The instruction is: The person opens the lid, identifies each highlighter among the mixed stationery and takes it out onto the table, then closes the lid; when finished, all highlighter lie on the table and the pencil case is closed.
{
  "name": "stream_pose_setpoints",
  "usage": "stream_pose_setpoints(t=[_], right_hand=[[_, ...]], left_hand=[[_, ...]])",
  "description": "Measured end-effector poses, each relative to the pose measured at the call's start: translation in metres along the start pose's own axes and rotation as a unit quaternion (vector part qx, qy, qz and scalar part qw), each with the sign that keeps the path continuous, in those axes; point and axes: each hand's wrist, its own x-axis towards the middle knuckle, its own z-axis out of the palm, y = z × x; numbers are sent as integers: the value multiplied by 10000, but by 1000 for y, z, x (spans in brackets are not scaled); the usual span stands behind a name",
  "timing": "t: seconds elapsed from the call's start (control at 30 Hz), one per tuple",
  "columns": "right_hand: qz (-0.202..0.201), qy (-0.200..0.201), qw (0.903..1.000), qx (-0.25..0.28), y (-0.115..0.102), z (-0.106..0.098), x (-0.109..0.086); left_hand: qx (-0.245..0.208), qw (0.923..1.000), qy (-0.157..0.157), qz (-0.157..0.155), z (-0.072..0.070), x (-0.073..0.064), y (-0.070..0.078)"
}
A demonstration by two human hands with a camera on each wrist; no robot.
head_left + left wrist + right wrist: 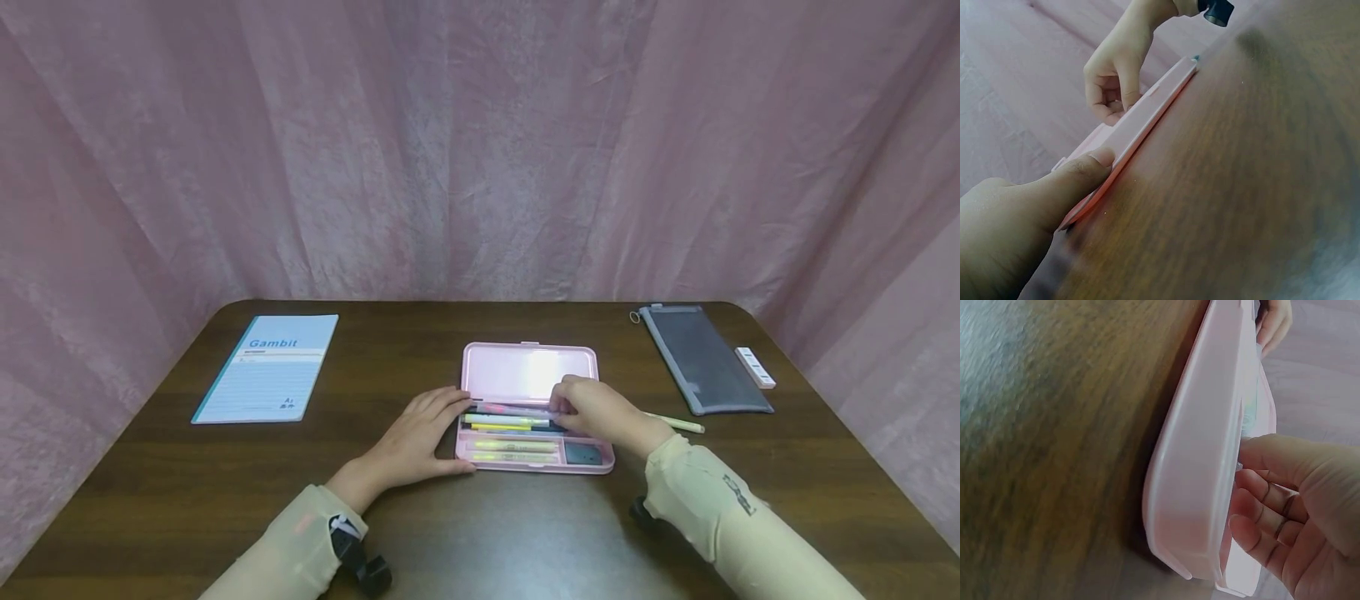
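Note:
A pink pencil case (534, 469) lies with its lid (498, 371) folded back. Several pens and markers (506, 420) fill its rear compartment. Two yellow highlighters (513, 446) lie in the front section, beside a dark block (582, 453). My left hand (420, 437) holds the case's left end, its thumb (1094, 165) against the front wall and its fingers at the back. Over the case's right end, my right hand (600, 412) reaches in with bent fingers, thumb and forefinger pinching the end of a pale purple pen (513, 410). The fingers cover most of that end.
A blue Gambit notebook (270, 371) lies at the left of the table. At the right are a grey mesh zip pouch (705, 358) and a small white block (755, 367). A pale green pen (681, 424) lies just beyond my right wrist.

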Motion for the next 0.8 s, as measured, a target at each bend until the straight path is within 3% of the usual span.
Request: stream_pose_setpoints(t=[0.3, 0.8], right_hand=[[-150, 89, 9997, -189, -1, -3, -3], [-201, 145, 9997, 43, 3, -19, -13]], left_hand=[[-27, 10000, -21, -12, -1, 0, 2], [-25, 10000, -3, -6, 0, 0, 0]])
